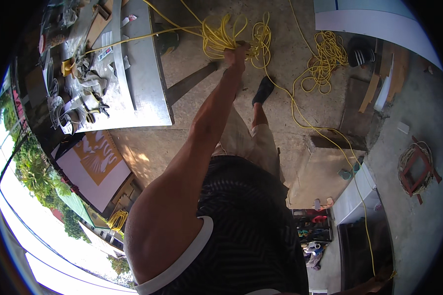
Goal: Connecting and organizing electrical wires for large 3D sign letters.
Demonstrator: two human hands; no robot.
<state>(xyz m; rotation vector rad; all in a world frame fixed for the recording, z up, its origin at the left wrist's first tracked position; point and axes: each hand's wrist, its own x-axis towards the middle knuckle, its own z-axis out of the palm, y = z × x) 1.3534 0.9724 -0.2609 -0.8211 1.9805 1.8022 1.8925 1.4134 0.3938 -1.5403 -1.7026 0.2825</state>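
My left arm stretches forward, and my left hand [237,53] is closed around a gathered bundle of yellow cord [216,38]. Loops of the bundle hang out on both sides of the fist. From there a long strand curves to the right and down to the lower right edge. My right hand [375,285] is there, dark and partly cut off, and the strand runs into its closed fingers. A loose tangled pile of the same yellow cord [330,54] lies on the floor to the right of the bundle.
A metal-topped table [145,73] with tools and scraps stands at left. Below it leans a board with an orange cut-out pattern [96,157]. At right are wood planks [397,69], a concrete step [325,169], and a reddish frame wound with wire [419,167]. A shoe rack [312,226] stands behind.
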